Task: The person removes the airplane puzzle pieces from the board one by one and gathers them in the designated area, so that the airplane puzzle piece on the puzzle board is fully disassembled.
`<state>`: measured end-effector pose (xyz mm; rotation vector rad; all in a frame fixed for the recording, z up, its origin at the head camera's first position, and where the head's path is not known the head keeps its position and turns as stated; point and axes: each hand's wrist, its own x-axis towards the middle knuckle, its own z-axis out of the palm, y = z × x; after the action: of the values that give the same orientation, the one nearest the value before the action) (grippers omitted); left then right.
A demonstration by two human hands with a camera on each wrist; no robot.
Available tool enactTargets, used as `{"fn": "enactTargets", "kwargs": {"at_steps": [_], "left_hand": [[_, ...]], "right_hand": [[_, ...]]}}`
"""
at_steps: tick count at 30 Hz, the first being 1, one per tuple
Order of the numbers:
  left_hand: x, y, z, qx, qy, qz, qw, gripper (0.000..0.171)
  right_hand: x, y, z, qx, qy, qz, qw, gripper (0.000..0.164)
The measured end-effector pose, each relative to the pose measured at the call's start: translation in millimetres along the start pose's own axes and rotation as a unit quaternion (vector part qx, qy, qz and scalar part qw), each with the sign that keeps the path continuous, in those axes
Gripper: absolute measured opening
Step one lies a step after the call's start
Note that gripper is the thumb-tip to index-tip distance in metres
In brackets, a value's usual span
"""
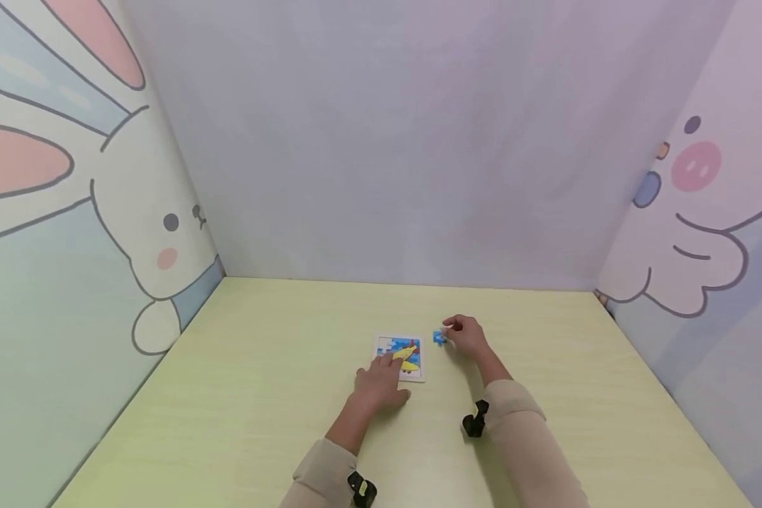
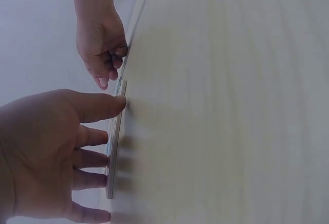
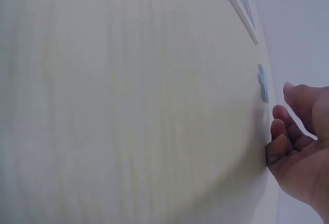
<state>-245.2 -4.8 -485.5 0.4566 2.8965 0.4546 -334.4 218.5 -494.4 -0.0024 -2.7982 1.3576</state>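
A small jigsaw puzzle [image 1: 412,363] in a white frame lies on the table, its picture a yellow and red airplane on blue. My left hand [image 1: 379,384] reaches over its lower left part, fingers spread and fairly straight, hiding that corner. In the left wrist view, the left thumb [image 2: 105,106] and fingertips meet the edge of the thin board [image 2: 114,157]. To the right of the frame lie loose blue puzzle pieces [image 1: 439,338], close together. My right hand [image 1: 466,336] is right beside them. In the right wrist view its fingers [image 3: 280,144] curl loosely, thumb apart, and the pieces [image 3: 263,82] lie beyond.
The pale wooden table [image 1: 260,353] runs back to a plain wall [image 1: 381,141]. Side walls carry a cartoon rabbit [image 1: 159,233] at left and a pig [image 1: 692,204] at right. Black wrist cameras [image 1: 475,419] sit at both sleeves.
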Motion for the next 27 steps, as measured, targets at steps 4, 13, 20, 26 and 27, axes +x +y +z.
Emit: {"fn": "enactTargets", "kwargs": {"at_steps": [4, 13, 20, 26, 27], "left_hand": [[-1.7, -1.7, -1.7, -0.029, 0.007, 0.008, 0.9995, 0.063], [4.0, 6.9, -5.0, -0.029, 0.036, 0.033, 0.9984, 0.058], [9.6, 9.8, 0.0, 0.009, 0.019, 0.031, 0.9993, 0.058], [10.1, 13.7, 4.3, 0.036, 0.010, 0.028, 0.9989, 0.063], [9.7, 14.5, 5.5, 0.042, 0.009, 0.027, 0.9987, 0.064]], "right_hand": [[-2.2, -0.2, -1.2, 0.012, 0.006, -0.019, 1.000, 0.021], [-1.5, -16.9, 7.5, 0.039, 0.005, -0.068, 0.997, 0.016], [1.8, -26.9, 20.4, 0.057, -0.009, -0.080, 0.995, 0.016], [4.1, -31.4, 28.1, 0.076, -0.020, -0.081, 0.994, 0.016], [4.0, -32.5, 29.6, 0.076, -0.026, -0.082, 0.993, 0.017]]}}
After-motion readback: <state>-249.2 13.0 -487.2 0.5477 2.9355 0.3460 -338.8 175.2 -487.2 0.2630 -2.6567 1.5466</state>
